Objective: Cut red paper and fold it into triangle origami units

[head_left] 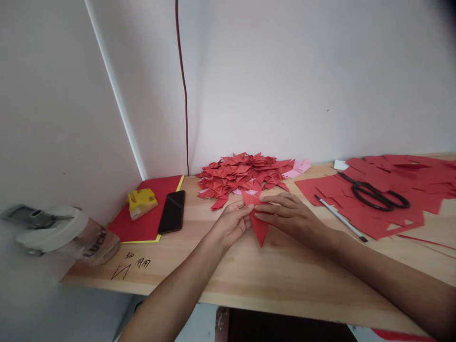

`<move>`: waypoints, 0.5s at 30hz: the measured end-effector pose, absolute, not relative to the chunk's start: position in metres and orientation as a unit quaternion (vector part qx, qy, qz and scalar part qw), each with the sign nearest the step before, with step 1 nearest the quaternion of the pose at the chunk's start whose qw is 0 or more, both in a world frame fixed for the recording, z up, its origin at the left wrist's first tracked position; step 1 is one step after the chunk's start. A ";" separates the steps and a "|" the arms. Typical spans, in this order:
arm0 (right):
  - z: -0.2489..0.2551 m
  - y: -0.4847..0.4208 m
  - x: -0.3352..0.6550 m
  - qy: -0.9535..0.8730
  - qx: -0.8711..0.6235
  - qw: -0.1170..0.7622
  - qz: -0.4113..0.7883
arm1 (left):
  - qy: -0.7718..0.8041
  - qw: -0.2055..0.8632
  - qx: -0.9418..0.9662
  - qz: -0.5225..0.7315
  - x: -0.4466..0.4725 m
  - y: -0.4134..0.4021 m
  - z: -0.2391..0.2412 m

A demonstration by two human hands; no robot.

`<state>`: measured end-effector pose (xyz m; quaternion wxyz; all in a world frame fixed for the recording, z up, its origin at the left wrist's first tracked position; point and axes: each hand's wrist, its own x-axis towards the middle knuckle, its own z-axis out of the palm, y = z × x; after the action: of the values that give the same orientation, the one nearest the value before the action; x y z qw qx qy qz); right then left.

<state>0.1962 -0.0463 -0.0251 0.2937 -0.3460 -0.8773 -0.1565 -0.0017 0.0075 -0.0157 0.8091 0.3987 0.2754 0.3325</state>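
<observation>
Above the table [249, 285], the left hand [233, 222] pinches a pointed piece of red paper [261, 231] between thumb and fingers; the right hand [287, 216] lays outstretched fingers across it, their grip impossible to tell. The step appears to be folding; the next crease likely calls for aligned edges and firm pressure. Just beyond sits a heap of folded paper [242, 173].
</observation>
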 end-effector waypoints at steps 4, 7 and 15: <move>-0.027 -0.047 0.196 -0.872 -0.342 0.316 -0.148 | 0.237 0.800 0.426 0.350 -0.001 0.005 -0.012; -0.020 -0.047 0.194 -0.856 -0.356 0.369 -0.067 | 0.250 0.773 0.458 0.362 -0.002 0.005 -0.014; -0.010 -0.046 0.185 -0.671 -0.530 0.422 0.301 | 0.260 0.730 0.567 0.280 0.005 -0.004 -0.017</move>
<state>0.1848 -0.0462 -0.0105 0.4222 -0.5297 -0.6712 0.3012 0.0048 -0.0036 -0.0170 0.7297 0.5672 0.2596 0.2802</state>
